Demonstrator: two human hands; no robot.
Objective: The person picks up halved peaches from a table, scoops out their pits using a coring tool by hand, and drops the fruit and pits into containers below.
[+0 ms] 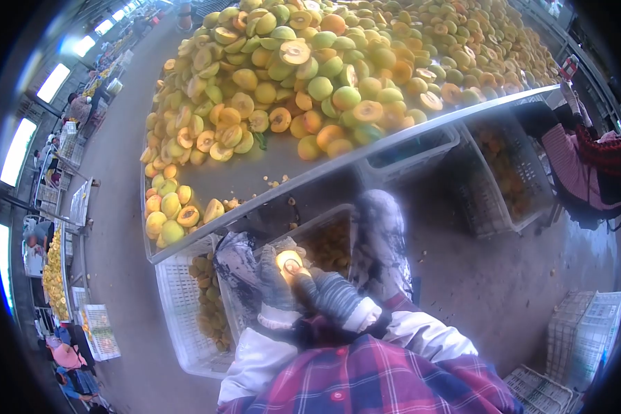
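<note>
A cut peach half sits in my left hand, cut face up, with the light-coloured glove's fingers curled round it. My right hand, in a grey striped glove, is closed, its fingertips at the fruit's lower edge. Whether a small tool is in those fingers is hidden. Both hands are above my lap, between my knees. In front stands a metal-edged table with a large heap of whole and halved peaches. A smaller group of peaches lies at its near left corner.
A white crate with fruit pieces stands at my left, and another crate sits between my knees. More crates are under the table. Stacked crates stand at right. Another person sits at the right; others work far left.
</note>
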